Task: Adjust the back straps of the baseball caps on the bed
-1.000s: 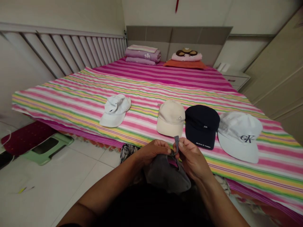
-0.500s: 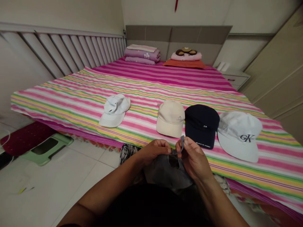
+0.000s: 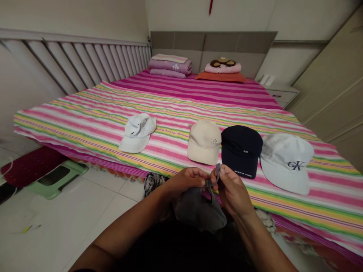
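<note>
A dark grey cap (image 3: pixel 198 211) hangs between my hands over my lap, its back opening and strap turned upward. My left hand (image 3: pixel 187 181) is closed on the cap's edge where the strap starts. Between thumb and fingers, my right hand (image 3: pixel 232 185) pinches the upright end of the grey strap (image 3: pixel 218 170). Just beyond my hands lies a beige cap (image 3: pixel 204 141). Beside it rest a navy cap (image 3: pixel 242 147) and a white cap with dark letters (image 3: pixel 287 162). Another white cap (image 3: pixel 138 132), crumpled on top, sits apart to the left.
The caps lie on a striped sheet (image 3: pixel 85 113) across the bed. Folded purple bedding (image 3: pixel 170 67) and a pink pillow (image 3: pixel 224 68) are near the headboard (image 3: pixel 187 41). A green stool (image 3: pixel 56 179) is on the tiled floor at left. A white nightstand (image 3: pixel 283 94) stands far right.
The strap's end has shifted slightly right with my right hand's fingers, and more strap shows between my hands. The grey cap tilted a little and came back. The caps on the bed stayed put.
</note>
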The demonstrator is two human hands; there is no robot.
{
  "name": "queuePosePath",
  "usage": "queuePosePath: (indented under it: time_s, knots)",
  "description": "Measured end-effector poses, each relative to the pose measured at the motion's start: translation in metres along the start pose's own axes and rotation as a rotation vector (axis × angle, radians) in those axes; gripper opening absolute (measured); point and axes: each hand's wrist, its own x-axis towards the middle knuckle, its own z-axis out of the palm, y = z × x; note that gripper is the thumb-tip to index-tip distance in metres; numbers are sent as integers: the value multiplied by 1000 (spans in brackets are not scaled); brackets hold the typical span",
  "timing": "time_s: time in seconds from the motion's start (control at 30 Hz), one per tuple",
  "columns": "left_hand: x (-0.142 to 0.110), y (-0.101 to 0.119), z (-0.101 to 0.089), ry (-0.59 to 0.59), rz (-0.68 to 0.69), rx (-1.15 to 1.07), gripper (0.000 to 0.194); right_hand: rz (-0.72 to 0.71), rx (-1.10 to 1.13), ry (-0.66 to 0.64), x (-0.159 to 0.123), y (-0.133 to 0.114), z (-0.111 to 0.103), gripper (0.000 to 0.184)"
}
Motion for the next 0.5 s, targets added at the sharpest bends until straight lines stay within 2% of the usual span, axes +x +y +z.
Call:
queuePosePath:
  time_s: [0.27, 0.5]
  knots:
    - [0, -2, -2, 12, -61, 18, 25, 9, -44, 33, -3, -2, 1, 26]
    - [0, -5, -4, -39, -36, -8, 22, 16, -45, 54, -4, 1, -2, 25]
